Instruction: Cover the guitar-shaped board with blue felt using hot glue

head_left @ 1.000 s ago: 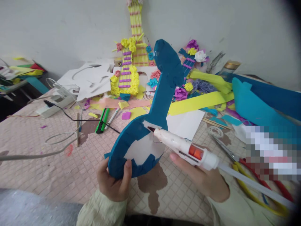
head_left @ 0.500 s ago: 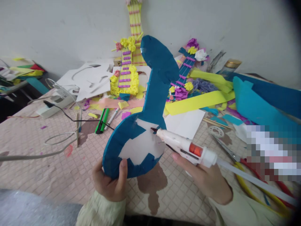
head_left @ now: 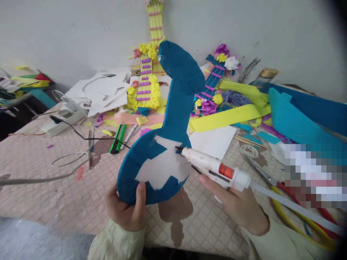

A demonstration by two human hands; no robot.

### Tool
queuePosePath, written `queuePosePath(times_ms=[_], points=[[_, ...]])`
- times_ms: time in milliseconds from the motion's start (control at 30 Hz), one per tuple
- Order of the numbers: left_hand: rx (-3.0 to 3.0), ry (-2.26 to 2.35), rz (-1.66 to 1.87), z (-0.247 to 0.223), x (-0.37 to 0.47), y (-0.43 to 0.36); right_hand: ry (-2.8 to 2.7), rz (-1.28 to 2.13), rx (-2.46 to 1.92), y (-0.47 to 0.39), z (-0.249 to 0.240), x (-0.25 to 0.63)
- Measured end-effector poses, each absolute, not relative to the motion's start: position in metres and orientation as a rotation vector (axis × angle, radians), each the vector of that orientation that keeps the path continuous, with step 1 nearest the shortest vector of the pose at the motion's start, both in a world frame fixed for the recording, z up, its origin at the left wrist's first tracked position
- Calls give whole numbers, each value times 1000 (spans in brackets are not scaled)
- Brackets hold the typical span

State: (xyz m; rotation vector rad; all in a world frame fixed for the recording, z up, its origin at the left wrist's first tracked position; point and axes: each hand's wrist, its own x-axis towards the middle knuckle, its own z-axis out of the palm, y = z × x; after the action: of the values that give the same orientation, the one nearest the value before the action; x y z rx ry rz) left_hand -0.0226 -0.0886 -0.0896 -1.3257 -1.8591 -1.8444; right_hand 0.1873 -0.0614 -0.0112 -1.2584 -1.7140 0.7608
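My left hand point(head_left: 128, 209) grips the lower left edge of a guitar-shaped cutout point(head_left: 177, 108), thumb on its near face. The cutout is tilted up, covered in dark blue paper, with a bare white patch in the middle of its round body. My right hand point(head_left: 240, 206) is wrapped around a white glue gun point(head_left: 214, 166) with an orange window. The gun's dark nozzle is at the right part of the white patch, by the blue edge; whether it touches I cannot tell. A long translucent glue stick point(head_left: 292, 207) sticks out of its back.
Behind stand a yellow paper guitar point(head_left: 146, 85) and a blue one with purple bars point(head_left: 213, 83). A green utility knife point(head_left: 118, 139), a power strip point(head_left: 63, 121) and cables lie left. Scissors point(head_left: 260, 169), yellow strips point(head_left: 230, 117) and blue sheets point(head_left: 306, 119) are right.
The blue cutout has tipped slightly to the left at its top. The glue gun's nozzle has shifted a little to the right. Both hands keep their grips.
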Motion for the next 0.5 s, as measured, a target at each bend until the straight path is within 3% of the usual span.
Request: queuePosePath(times_ms=[267, 500], points=[[-1202, -1986, -1940, -84, -23, -87, -1663, 934, -1319, -62, -13, 192], [-1114, -2125, -2245, -80, -26, -78, -1221, 1111, -1257, -41, -16, 224]])
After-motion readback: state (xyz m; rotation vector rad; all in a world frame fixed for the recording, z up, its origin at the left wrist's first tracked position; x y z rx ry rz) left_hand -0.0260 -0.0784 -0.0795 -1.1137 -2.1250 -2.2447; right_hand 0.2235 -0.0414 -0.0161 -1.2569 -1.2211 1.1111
